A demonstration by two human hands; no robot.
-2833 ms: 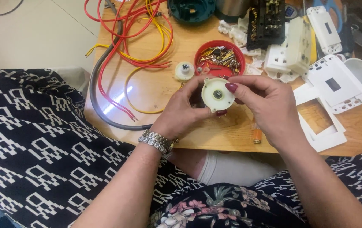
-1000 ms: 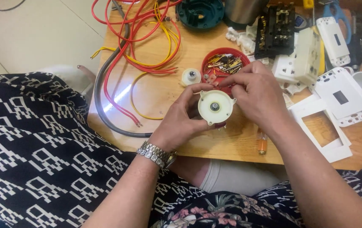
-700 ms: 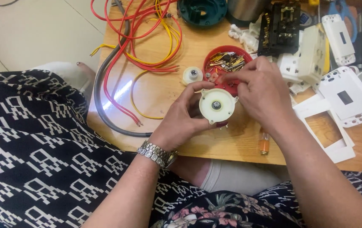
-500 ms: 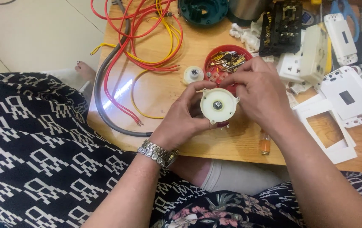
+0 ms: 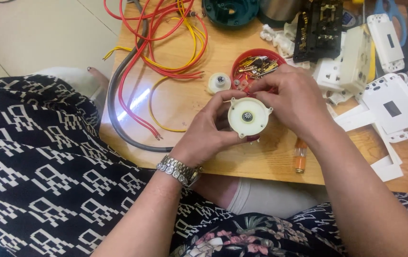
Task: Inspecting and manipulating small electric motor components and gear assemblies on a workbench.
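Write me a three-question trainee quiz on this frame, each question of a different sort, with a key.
1. True or false: both hands grip the round white disc part.
2. Which lies nearest the disc part? A) scissors B) red dish of small metal parts C) grey cable
3. Fill in: the left hand wears a metal ____ on its wrist.

Key:
1. True: the left hand holds it from below-left, and the right hand pinches its right edge.
2. B: the red dish sits on the wooden table just behind the disc.
3. Watch.
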